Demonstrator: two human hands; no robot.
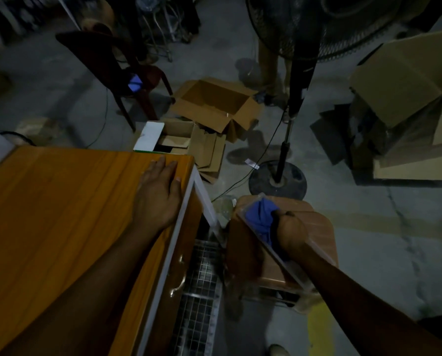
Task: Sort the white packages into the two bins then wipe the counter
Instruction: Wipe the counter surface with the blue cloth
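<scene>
My left hand (161, 191) lies flat with straight fingers on the orange wooden counter (60, 206), near its far right corner. My right hand (290, 233) grips a blue cloth (259, 218) inside a clear plastic bin (284, 265) that rests tilted on a brown stool (315, 214) to the right of the counter. No white packages show on the counter top.
On the floor beyond the counter stand an open cardboard box (214, 104) and a white-flapped box (163, 137). A standing fan with a round base (277, 179) is at centre right. More cartons (405, 98) are stacked at right, a dark chair (117, 73) at back left. A wire grid (199, 291) lies below the counter edge.
</scene>
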